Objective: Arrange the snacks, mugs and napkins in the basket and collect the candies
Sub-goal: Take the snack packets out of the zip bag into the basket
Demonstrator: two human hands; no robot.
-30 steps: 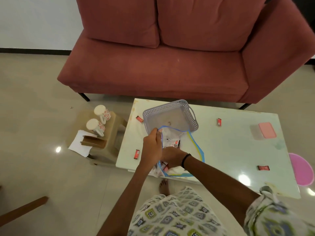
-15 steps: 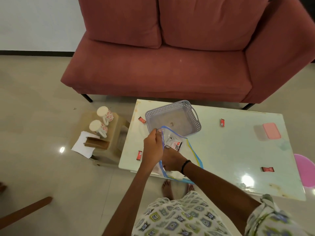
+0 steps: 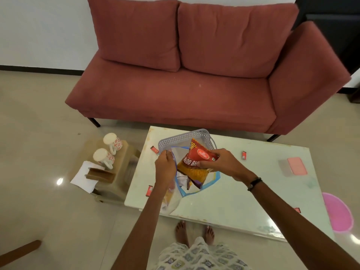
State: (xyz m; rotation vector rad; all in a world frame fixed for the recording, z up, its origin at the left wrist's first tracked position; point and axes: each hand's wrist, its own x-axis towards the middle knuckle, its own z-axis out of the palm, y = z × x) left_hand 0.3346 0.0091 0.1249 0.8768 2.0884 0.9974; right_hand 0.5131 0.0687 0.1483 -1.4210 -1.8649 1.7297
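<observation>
Pinching the snack packet, right grip holds it above the bag.

Table stands before sofa; basket on table's far left part; zip bag just before basket, snack packet above both; stool left of table, two mugs on it; candies scattered on table; lidded box at table's right.
</observation>
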